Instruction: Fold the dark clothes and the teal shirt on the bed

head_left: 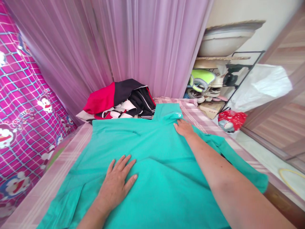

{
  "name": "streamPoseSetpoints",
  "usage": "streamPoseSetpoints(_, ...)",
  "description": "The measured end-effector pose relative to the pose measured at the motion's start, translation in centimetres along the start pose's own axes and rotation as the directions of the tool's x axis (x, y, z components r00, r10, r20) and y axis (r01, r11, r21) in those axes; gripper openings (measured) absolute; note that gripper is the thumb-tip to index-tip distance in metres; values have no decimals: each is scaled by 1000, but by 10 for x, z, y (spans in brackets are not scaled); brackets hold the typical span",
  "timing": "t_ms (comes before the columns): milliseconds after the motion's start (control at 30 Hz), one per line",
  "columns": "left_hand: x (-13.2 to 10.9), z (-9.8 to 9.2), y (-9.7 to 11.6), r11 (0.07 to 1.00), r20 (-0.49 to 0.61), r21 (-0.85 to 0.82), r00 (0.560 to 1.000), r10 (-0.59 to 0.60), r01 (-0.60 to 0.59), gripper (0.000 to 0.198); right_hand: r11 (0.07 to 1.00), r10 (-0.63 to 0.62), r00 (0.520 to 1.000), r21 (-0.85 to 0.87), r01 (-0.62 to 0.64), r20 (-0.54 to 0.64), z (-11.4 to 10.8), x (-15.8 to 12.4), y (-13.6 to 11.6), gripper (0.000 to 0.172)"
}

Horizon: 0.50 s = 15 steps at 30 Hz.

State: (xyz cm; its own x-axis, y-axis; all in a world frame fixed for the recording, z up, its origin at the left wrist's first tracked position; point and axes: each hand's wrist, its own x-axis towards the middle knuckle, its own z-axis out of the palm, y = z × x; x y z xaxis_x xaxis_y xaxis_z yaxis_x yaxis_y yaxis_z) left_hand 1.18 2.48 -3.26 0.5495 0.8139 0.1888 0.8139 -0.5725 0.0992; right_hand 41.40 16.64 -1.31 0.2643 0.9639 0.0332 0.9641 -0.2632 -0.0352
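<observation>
While the left hand [117, 183] spreads flat on creased teal cloth [162, 190], the right hand [185, 128] touches it, grip unclear.

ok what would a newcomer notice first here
Likely the big green garment spread over the pink checked cloth, the left hand and right hand both on it. Next, the magenta patterned fabric at the picture's far left, and the red and black clothes heaped just beyond the garment.
</observation>
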Motion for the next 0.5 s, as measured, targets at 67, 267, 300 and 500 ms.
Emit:
streamPoseSetpoints(67, 0, 1, 0, 1000, -1, 1, 1000, -2, 2, 53, 1000, 22, 1000, 6, -22, 8, 3, 4, 2, 59)
streamPoseSetpoints(267, 1, 1, 0, 1000, -19, -6, 1000, -2, 1, 52, 999, -27, 999, -32, 26, -37, -1, -10, -7, 58)
streamPoseSetpoints(300, 1, 2, 0, 1000, -19, -8, 1000, -4, 3, 52, 999, -38, 998, -31, 36, -53, -2, -18, -11, 58)
streamPoseSetpoints(500, 4, 2, -1, 1000, -7, -18, 1000, -16, 16, 53, 999, -38, 998, -9, 38, 54, 0, -61, -5, 65)
